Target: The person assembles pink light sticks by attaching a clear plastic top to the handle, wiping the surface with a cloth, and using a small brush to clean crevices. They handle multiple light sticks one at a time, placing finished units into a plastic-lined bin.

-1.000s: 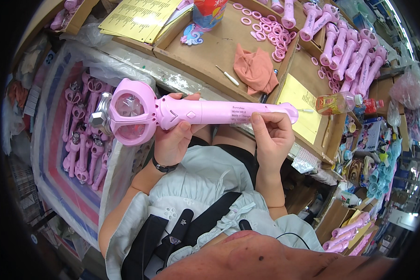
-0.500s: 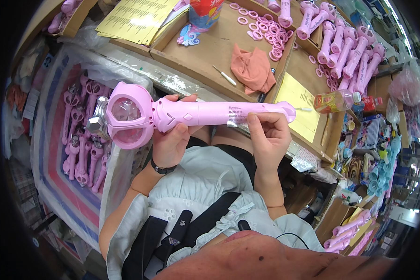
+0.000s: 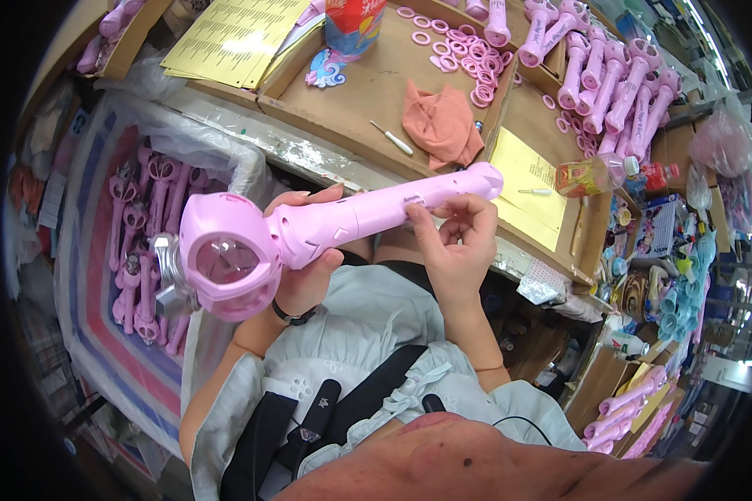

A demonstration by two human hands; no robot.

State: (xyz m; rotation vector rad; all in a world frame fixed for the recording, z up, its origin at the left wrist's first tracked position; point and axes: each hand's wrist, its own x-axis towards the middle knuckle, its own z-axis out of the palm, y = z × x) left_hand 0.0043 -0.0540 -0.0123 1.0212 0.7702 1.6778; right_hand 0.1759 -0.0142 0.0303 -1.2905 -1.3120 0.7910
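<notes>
A large pink toy wand (image 3: 384, 209) with a clear dome in its head is held across my lap, its handle rising toward the right. My left hand (image 3: 305, 280) is wrapped round the neck below the head, thumb in front and fingers behind. A small clear label (image 3: 414, 201) with dark print lies on the handle. My right hand (image 3: 459, 242) pinches at its lower edge, thumb against the handle and the other fingers curled. Silver-coloured metal parts (image 3: 169, 275) show beside the wand's head; whether they join it I cannot tell.
To the left, a striped lined bin (image 3: 83, 284) holds several pink wands. Ahead, a cardboard tray (image 3: 355, 104) contains pink rings (image 3: 476, 63), an orange cloth (image 3: 443, 123) and a white-handled tool (image 3: 393, 139). Yellow paper (image 3: 526, 184), a bottle (image 3: 589, 177) and more wands (image 3: 631, 88) are right.
The wand has tilted, its head coming lower and nearer and its handle end rising. My right hand has shifted left along with the label, still pinching there. My left hand keeps its hold.
</notes>
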